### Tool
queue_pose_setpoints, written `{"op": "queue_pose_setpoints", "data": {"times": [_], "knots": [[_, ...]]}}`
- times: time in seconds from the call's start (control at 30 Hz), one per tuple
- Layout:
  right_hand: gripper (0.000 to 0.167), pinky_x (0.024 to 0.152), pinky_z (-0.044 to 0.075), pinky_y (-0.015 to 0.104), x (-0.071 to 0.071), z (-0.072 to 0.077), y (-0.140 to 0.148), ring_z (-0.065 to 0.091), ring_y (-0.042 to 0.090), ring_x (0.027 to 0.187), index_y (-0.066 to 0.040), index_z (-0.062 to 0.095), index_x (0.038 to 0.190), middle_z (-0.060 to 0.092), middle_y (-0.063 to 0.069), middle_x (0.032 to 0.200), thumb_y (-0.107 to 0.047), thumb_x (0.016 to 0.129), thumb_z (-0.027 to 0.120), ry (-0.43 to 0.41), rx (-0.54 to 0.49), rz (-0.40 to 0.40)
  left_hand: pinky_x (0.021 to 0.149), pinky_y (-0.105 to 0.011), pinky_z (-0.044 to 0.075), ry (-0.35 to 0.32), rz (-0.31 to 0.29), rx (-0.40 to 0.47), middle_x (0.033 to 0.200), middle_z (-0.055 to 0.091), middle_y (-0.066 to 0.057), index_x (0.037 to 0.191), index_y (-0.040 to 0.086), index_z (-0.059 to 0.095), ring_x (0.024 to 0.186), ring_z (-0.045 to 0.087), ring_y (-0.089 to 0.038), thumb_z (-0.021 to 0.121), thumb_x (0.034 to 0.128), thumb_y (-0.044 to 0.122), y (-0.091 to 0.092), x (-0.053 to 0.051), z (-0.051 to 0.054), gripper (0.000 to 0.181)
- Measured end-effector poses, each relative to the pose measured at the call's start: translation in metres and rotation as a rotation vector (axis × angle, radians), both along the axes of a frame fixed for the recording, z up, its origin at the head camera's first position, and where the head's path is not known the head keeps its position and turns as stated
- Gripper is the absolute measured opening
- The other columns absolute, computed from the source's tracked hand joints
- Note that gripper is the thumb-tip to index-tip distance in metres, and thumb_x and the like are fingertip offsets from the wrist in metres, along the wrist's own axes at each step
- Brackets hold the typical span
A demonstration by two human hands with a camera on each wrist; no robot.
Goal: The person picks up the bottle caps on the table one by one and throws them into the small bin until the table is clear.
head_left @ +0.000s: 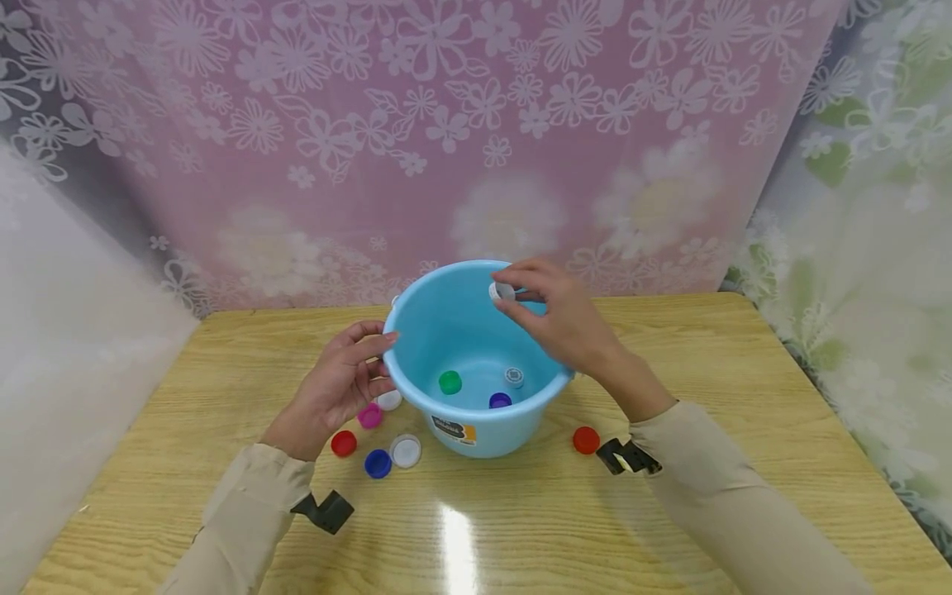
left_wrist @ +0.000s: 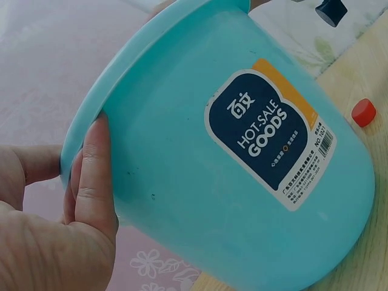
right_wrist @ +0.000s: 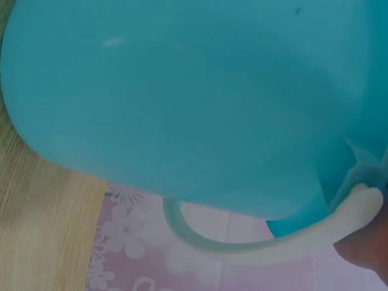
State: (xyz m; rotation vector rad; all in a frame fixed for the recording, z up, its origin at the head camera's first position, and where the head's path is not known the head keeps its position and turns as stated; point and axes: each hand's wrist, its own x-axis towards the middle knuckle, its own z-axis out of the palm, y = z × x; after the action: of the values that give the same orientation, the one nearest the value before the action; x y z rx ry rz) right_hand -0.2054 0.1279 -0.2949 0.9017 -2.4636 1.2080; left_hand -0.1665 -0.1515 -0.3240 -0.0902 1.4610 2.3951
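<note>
A light blue bucket (head_left: 487,434) stands on the table, with a green cap (head_left: 449,382), a white cap (head_left: 514,378) and a purple cap (head_left: 500,401) inside. The left hand (head_left: 338,384) grips its left rim, thumb over the edge; in the left wrist view that hand (left_wrist: 66,212) holds the rim beside the printed label (left_wrist: 270,136). Over the right part of the opening, the right hand (head_left: 561,318) pinches a white cap (head_left: 502,292) between thumb and fingers. In the right wrist view the bucket wall (right_wrist: 182,109) and white handle (right_wrist: 260,251) hide most of that hand.
Left of the bucket's base lie a red cap (head_left: 344,444), a pink cap (head_left: 369,416), a blue cap (head_left: 378,464) and white caps (head_left: 405,451). Another red cap (head_left: 586,440) lies to the right, near the right sleeve. A flowered curtain (head_left: 446,149) hangs behind the table (head_left: 521,529).
</note>
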Motion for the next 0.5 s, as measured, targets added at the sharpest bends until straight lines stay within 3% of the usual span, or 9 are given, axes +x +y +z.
{"op": "queue_pose_setpoints", "data": {"times": [0.3,0.5], "knots": [[0.035,0.086,0.053,0.037,-0.0011,0.0057,-0.0072,0.062,0.023,0.1,-0.006,0.062,0.125,0.057,0.008,0.119,-0.018,0.092,0.066,0.02,0.165,0.014,0.061,-0.031,0.058,-0.001,-0.004,0.01,0.085,0.061,-0.01,0.118,0.006,0.04,0.064,0.067,-0.018,0.059,0.0953,0.011,-0.0004,-0.0002,0.0001,0.03],[0.034,0.086,0.052,0.038,-0.006,0.0061,-0.0101,0.058,0.024,0.102,-0.008,0.062,0.126,0.057,0.007,0.119,-0.02,0.094,0.063,-0.026,0.235,-0.005,0.061,-0.031,0.058,-0.003,-0.005,0.021,0.085,0.061,-0.01,0.118,0.005,0.04,0.064,0.067,-0.018,0.059,0.0956,0.01,0.0003,-0.0001,0.0003,0.03]]}}
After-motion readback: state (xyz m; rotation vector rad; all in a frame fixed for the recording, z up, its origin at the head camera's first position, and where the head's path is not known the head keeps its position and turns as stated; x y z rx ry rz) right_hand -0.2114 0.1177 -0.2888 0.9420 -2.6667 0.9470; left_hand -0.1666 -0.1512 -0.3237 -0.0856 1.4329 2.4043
